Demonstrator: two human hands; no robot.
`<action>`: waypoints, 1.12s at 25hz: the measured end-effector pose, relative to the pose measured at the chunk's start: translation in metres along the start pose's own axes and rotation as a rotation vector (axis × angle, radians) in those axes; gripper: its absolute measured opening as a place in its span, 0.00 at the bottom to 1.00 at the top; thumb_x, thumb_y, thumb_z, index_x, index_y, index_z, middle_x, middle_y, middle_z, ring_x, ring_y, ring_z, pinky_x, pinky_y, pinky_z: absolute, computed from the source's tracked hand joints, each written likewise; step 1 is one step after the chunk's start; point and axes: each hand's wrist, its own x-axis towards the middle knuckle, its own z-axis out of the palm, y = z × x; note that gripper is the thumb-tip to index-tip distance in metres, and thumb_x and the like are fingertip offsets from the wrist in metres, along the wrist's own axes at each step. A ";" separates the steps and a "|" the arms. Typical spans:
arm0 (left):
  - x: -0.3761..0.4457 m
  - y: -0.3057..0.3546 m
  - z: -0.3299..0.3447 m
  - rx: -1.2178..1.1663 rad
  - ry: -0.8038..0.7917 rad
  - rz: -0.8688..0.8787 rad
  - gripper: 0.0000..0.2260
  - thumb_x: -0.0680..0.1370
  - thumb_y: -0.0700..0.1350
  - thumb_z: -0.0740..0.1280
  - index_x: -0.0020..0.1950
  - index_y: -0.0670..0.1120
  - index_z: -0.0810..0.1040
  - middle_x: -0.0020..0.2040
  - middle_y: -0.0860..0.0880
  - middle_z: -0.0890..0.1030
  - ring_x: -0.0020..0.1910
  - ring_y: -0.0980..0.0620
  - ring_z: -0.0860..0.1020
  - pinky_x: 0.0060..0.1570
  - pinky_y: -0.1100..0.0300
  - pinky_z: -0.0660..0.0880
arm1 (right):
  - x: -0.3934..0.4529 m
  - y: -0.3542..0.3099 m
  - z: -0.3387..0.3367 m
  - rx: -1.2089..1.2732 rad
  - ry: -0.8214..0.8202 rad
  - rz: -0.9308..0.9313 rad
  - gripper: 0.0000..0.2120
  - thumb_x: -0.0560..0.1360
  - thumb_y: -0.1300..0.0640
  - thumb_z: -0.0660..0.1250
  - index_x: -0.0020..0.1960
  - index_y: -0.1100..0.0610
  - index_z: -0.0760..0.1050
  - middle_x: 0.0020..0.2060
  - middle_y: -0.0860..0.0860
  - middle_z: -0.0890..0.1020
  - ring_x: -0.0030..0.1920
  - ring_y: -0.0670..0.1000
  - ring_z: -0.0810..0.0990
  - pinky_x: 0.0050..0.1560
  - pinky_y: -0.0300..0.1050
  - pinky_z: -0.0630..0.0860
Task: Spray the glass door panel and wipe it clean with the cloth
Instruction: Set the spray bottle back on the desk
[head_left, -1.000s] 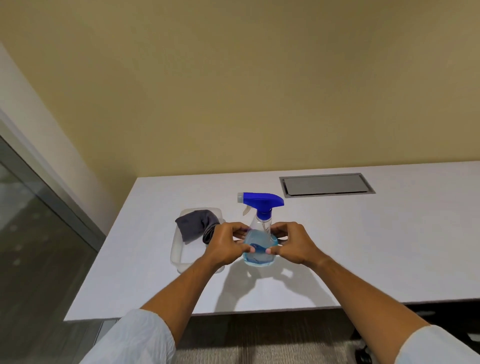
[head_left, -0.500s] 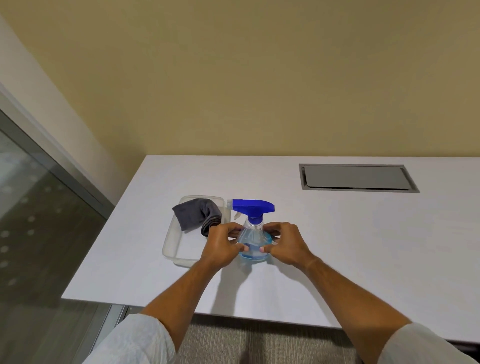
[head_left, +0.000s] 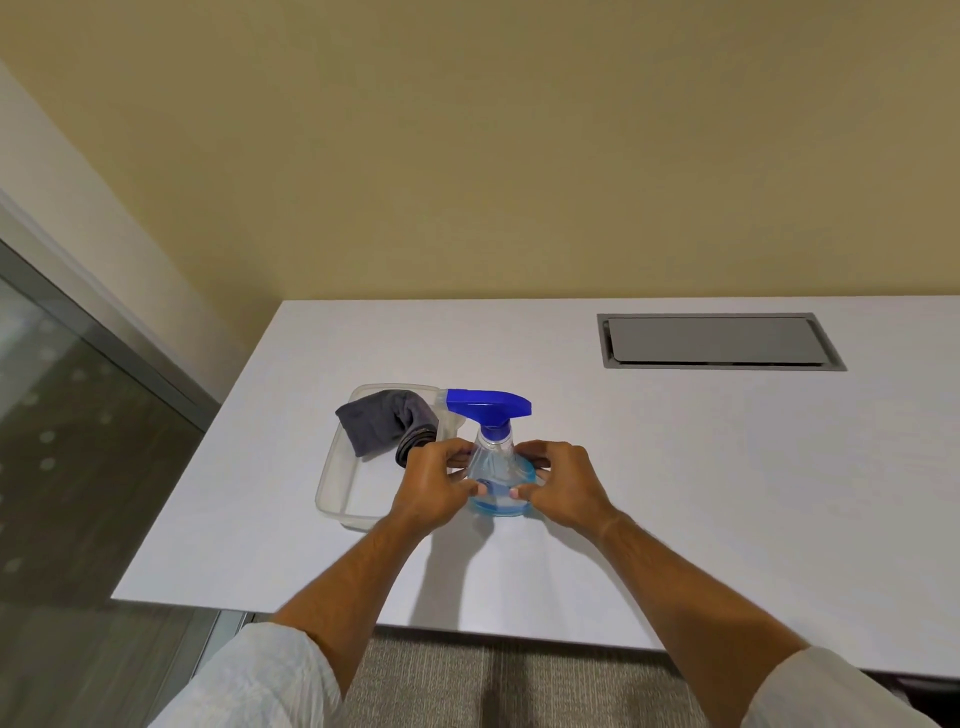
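Both hands — left hand (head_left: 434, 488), right hand (head_left: 563, 486) — curled round the base of the spray bottle (head_left: 496, 467), upright on the desk (head_left: 675, 467) as half a second back; only the view shifted, nothing lifted. Cloth (head_left: 382, 428) untouched in clear tray (head_left: 332, 493) just left. Glass panel (head_left: 62, 441) beyond the desk's left edge — open desk to the right.

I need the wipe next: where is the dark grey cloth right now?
In the head view the dark grey folded cloth lies in the far end of the clear plastic tray on the white table, just left of the blue-topped spray bottle.
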 end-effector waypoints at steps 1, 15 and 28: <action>0.000 0.000 0.000 -0.006 0.001 0.003 0.22 0.69 0.36 0.77 0.62 0.41 0.78 0.55 0.46 0.82 0.53 0.50 0.81 0.57 0.53 0.79 | -0.001 -0.001 0.001 -0.004 0.001 -0.002 0.26 0.69 0.60 0.78 0.65 0.58 0.76 0.59 0.52 0.81 0.53 0.47 0.78 0.53 0.35 0.73; -0.039 -0.011 -0.008 0.456 -0.017 0.238 0.40 0.74 0.54 0.71 0.79 0.48 0.53 0.79 0.48 0.58 0.77 0.48 0.59 0.73 0.54 0.61 | -0.034 -0.006 0.018 -0.204 0.142 -0.022 0.38 0.74 0.42 0.69 0.78 0.51 0.56 0.77 0.50 0.63 0.76 0.53 0.63 0.74 0.50 0.61; -0.094 -0.041 -0.035 0.775 0.099 0.302 0.49 0.67 0.78 0.42 0.77 0.49 0.32 0.78 0.46 0.32 0.77 0.47 0.33 0.74 0.51 0.32 | -0.097 -0.025 0.073 -0.437 0.363 -0.144 0.46 0.71 0.32 0.62 0.79 0.57 0.54 0.78 0.54 0.58 0.78 0.57 0.57 0.75 0.52 0.49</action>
